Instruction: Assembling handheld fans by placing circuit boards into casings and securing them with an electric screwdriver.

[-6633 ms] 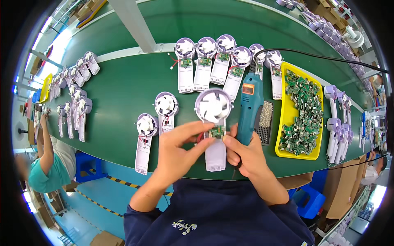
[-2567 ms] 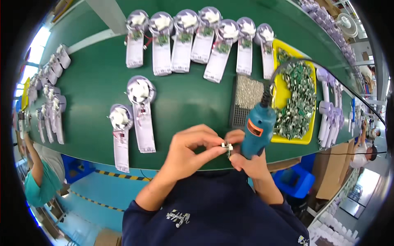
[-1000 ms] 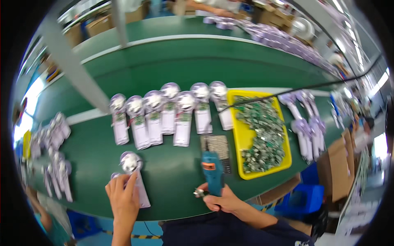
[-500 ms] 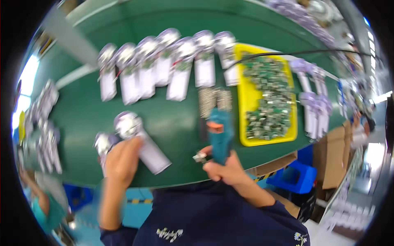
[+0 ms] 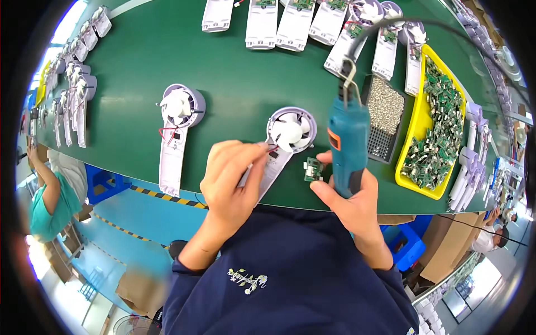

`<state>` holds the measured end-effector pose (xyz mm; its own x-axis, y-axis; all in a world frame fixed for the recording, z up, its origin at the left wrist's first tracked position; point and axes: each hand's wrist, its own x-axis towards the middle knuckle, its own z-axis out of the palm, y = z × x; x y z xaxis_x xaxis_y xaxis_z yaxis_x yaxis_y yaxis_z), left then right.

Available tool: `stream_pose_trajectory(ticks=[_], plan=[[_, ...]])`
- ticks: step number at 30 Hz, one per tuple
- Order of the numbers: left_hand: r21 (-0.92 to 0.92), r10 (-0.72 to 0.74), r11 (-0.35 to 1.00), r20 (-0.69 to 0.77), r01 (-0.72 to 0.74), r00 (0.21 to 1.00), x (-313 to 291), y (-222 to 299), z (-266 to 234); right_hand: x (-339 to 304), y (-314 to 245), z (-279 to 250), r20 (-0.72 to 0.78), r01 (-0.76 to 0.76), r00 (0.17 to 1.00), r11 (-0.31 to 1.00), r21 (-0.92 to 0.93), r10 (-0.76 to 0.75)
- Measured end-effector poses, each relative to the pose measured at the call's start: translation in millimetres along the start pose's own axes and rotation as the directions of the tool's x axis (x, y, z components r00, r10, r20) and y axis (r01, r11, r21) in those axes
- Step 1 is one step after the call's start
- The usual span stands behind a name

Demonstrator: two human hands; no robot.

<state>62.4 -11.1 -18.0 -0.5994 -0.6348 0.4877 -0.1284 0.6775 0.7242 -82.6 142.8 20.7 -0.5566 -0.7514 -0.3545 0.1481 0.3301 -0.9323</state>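
Note:
My left hand (image 5: 230, 180) grips the white handle of a small hand-fan body (image 5: 283, 140) that lies on the green table, its white fan blades in a lilac ring facing up. My right hand (image 5: 346, 196) holds a teal electric screwdriver (image 5: 348, 146) upright, its cable running up and away. The thumb and fingers of the same hand pinch a small green circuit board (image 5: 313, 169) just right of the fan handle. A second fan body (image 5: 176, 128) with red wires lies to the left.
A yellow tray (image 5: 414, 129) full of green circuit boards stands at the right, with a black tray of screws (image 5: 384, 116) beside it. Several fan bodies lie in a row at the far edge (image 5: 321, 17) and more at the left (image 5: 72, 95). Another person (image 5: 53, 190) sits at lower left.
The left hand has pulled a fan body in from the left to the table's near edge. The right hand still holds the screwdriver and the small circuit board beside it.

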Motion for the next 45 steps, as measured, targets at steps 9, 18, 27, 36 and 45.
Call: stream_pose_trajectory(ticks=[9, 18, 27, 36, 45], plan=[[-0.306, -0.418, 0.834, 0.193, 0.46, 0.887, -2.8, -0.6, 3.4, 14.6, -2.1, 24.4, 0.038, 0.21, 0.977, 0.922, -0.324, -0.209], [-0.287, -0.408, 0.846, 0.19, 0.448, 0.893, 2.4, 0.6, 6.3, 18.3, -0.4, 23.3, 0.017, 0.251, 0.964, 0.881, -0.402, -0.266], [-0.295, -0.39, 0.856, 0.17, 0.425, 0.905, 1.0, 0.3, 6.5, 20.1, 5.0, 25.4, -0.036, 0.238, 0.963, 0.905, -0.353, -0.268], [-0.286, -0.383, 0.854, 0.218, 0.434, 0.898, 0.2, 2.1, 7.1, 28.3, 1.7, 34.5, -0.15, 0.012, 0.988, 0.974, -0.224, -0.047], [-0.291, -0.527, 0.744, 0.296, 0.601, 0.796, 12.4, 12.1, 2.7, 31.3, -0.2, 34.5, -0.123, -0.011, 0.992, 0.973, -0.23, -0.017]])
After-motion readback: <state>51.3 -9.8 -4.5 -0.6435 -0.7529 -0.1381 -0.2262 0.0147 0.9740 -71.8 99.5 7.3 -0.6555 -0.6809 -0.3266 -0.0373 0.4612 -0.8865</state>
